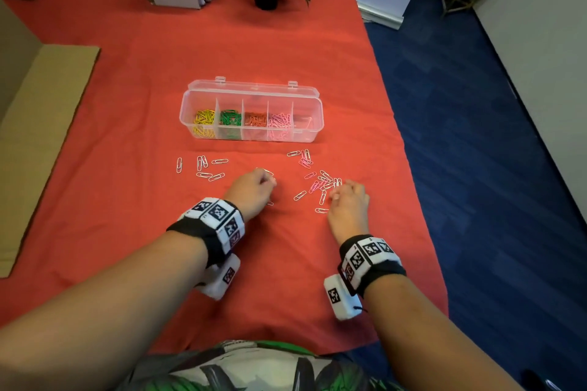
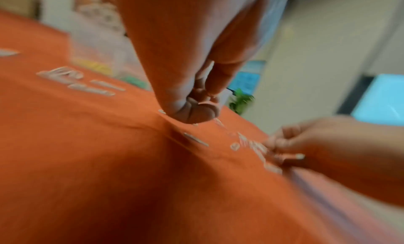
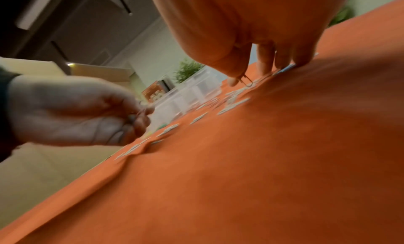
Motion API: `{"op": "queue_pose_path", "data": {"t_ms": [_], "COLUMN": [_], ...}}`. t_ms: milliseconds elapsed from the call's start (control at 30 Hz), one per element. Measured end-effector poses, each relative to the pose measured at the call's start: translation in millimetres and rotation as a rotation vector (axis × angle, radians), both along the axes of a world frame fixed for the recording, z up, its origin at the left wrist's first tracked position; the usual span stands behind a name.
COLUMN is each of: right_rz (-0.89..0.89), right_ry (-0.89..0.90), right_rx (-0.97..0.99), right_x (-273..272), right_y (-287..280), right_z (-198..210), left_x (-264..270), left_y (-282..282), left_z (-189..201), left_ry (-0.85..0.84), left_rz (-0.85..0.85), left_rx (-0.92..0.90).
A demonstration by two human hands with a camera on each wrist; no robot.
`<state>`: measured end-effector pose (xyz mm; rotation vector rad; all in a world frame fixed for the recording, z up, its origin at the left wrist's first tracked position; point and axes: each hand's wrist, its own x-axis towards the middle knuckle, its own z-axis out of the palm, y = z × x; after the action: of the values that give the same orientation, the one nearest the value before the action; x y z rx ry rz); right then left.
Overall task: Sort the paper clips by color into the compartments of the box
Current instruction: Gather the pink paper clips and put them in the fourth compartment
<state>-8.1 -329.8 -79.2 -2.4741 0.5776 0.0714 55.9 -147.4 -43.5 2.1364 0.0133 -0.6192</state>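
Forearms with tagged wristbands sit closest, both hands down on the orange tablecloth [image 1: 127, 105]. Beyond the fingers, the clear compartment box [image 1: 313, 105] already holds yellow, green, orange and pink clips; its last section looks nearly empty. So mostly done, I'd say: white clips [image 1: 203, 165] and pink clips [image 1: 313, 186] remain loose. Left hand [image 1: 251, 190] is curled around a few clips, right hand [image 1: 347, 201] pinches one.

Clear box [image 1: 251, 111] holds yellow, green, orange, pink clips — left hand [image 1: 252, 189] and right hand [image 1: 347, 200] curl over loose clips [image 1: 317, 182] on the red cloth [image 1: 127, 89].
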Motion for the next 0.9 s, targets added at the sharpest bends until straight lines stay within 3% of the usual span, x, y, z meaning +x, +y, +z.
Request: {"op": "queue_pose_path", "data": {"t_ms": [133, 233, 333, 433, 533, 667, 767, 900], "right_rz": [0.126, 0.002, -0.153, -0.211, -0.047, 0.207, 0.367, 0.425], "right_ry": [-0.106, -0.204, -0.164, -0.004, 0.131, 0.123, 0.097, 0.133], "right_rx": [0.073, 0.178, 0.378, 0.435, 0.244, 0.001, -0.181, -0.337], "right_x": [7.0, 15.5, 27.2, 35.0, 39.1, 32.0, 22.5, 15.2], "right_y": [29.6, 20.8, -5.4, -28.6, -34.7, -23.4, -13.6, -7.1], "right_z": [14.8, 22.6, 24.5, 25.9, 27.3, 20.4, 12.0, 10.6], "left_x": [-1.0, -1.9, 1.5, 4.0, 4.2, -2.5, -5.9, -7.9], "left_y": [11.7, 15.8, 8.4, -9.7, -25.2, -40.0, -41.8, -31.2], "left_z": [11.5, 18.5, 20.6, 14.9, 1.4, -6.6, -8.1, -8.4], "left_ry": [0.348, 0.495, 0.530, 0.391, 0.065, -0.183, -0.259, -0.245], "left_rz": [0.395, 0.463, 0.457, 0.359, 0.086, -0.244, -0.355, -0.380], "left_rx": [-0.393, -0.519, -0.537, -0.399, -0.078, 0.226, 0.281, 0.360]}}
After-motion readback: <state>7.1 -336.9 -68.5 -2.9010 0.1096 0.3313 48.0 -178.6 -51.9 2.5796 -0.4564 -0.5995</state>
